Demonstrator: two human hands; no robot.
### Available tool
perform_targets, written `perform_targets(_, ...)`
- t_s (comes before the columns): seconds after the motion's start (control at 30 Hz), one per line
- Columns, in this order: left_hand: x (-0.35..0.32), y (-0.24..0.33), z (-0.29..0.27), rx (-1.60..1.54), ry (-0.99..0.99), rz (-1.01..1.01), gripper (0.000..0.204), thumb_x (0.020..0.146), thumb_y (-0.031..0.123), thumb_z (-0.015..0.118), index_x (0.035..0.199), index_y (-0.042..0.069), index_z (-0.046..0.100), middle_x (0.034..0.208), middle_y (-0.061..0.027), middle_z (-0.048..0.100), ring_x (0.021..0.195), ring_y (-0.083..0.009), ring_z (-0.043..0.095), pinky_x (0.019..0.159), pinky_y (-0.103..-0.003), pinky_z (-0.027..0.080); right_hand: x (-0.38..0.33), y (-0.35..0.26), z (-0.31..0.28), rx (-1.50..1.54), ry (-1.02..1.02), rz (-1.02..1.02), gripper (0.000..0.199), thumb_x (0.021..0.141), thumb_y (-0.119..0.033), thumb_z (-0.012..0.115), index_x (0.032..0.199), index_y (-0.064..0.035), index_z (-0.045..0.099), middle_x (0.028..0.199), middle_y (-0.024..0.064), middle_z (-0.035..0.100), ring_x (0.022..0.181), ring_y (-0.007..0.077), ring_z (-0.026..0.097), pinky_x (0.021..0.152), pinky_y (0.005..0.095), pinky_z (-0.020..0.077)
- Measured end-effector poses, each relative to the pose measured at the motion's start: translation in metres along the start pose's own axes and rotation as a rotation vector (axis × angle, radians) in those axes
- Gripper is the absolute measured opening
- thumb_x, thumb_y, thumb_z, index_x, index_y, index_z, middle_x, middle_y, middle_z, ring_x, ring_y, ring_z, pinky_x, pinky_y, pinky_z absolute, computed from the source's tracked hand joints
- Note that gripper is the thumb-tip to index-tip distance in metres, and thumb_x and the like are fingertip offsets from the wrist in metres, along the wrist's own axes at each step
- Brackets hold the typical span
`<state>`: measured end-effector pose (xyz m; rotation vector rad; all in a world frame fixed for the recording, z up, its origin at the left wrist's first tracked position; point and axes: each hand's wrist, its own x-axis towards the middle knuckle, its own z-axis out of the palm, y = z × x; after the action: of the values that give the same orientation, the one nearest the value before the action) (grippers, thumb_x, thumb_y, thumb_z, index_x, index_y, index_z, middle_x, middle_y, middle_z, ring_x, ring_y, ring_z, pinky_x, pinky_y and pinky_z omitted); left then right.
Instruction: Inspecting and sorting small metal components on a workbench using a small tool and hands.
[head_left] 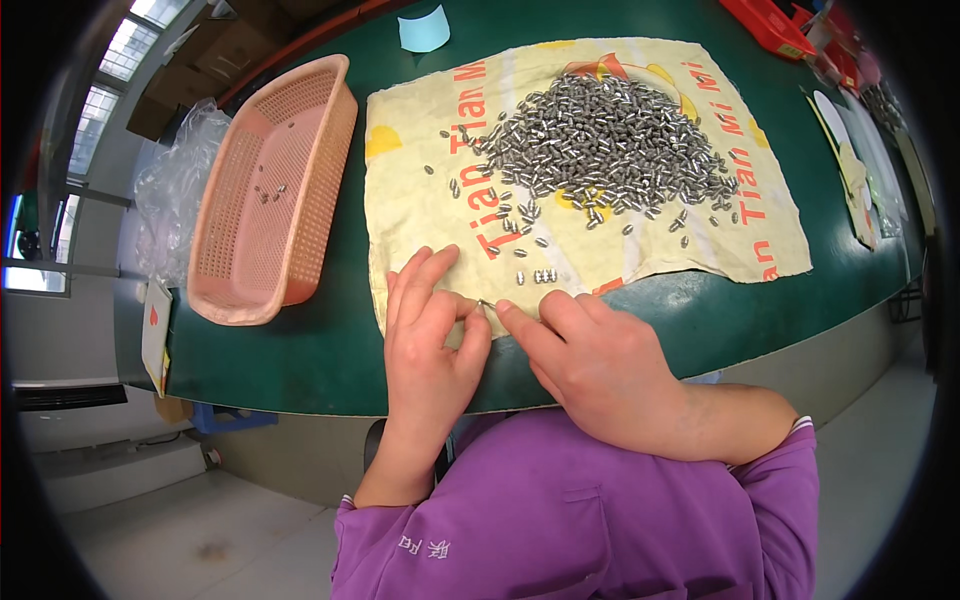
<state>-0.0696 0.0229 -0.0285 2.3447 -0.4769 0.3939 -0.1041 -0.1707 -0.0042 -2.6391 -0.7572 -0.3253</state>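
At the near edge of the cloth, the thumb and forefinger of my left hand (425, 325) are pinched on a small metal piece (487, 304), its other fingers raised and apart. My right hand (605, 350) meets it from the right, fingers curled, forefinger at the piece's other end; its thumb is mostly hidden. Just beyond my fingertips stands a short row of silvery ribbed metal pieces (545, 276), with a single piece (520, 278) to its left. Farther off lies a large heap of the same small barrel-shaped metal pieces (610, 140), with several strays around it.
The yellowish printed cloth (420, 210) covers part of a green table (340, 350). On the left, a pink mesh basket (300, 240) holds a few metal pieces, beside a clear plastic bag (175, 190). Blue paper (424, 32) and a red tray (768, 28) lie at the back.
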Motion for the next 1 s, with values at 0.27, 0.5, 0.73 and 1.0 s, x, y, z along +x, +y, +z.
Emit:
perform_targets(0.27,0.0004,0.0012,0.0003,0.009,0.008,0.002,0.010,0.080,-0.001,0.072,0.079,0.002,0.061,0.131,-0.0191,0.066,0.132,-0.0449,0.056,0.115,-0.060,0.037,0.0002,-0.0041,0.0024,-0.093,0.063,0.005,0.048,0.079,-0.014,0.066,0.127,-0.0058,0.068,0.088,0.0003,0.053,0.076,0.0126,0.057,0.056,0.0241,0.0476)
perform_targets(0.5,-0.0005,0.0001,0.0012,0.004,0.008,-0.010,0.010,0.080,-0.001,0.071,0.081,0.002,0.061,0.132,-0.0199,0.066,0.131,-0.0450,0.056,0.115,-0.059,0.037,-0.0047,-0.0031,0.0022,-0.065,0.089,-0.017,0.046,0.081,-0.015,0.065,0.126,-0.0062,0.069,0.088,-0.0002,0.052,0.076,0.0130,0.056,0.057,0.0247,0.0485)
perform_targets(0.73,-0.0012,0.0013,0.0011,0.006,0.001,-0.024,0.009,0.082,-0.001,0.071,0.082,0.002,0.062,0.133,-0.0205,0.066,0.132,-0.0445,0.056,0.116,-0.059,0.036,-0.0026,0.0038,0.0034,0.047,0.079,-0.005,0.048,0.082,-0.014,0.065,0.129,-0.0058,0.067,0.091,0.0010,0.053,0.078,0.0140,0.057,0.058,0.0264,0.0492)
perform_targets(1.0,-0.0001,0.0033,-0.0006,0.019,-0.008,-0.012,0.009,0.082,-0.001,0.070,0.082,0.002,0.061,0.132,-0.0200,0.066,0.133,-0.0444,0.055,0.116,-0.060,0.036,0.0001,0.0020,0.0023,-0.035,0.040,0.049,0.048,0.082,-0.013,0.064,0.129,-0.0056,0.067,0.092,0.0018,0.054,0.079,0.0148,0.058,0.059,0.0265,0.0497)
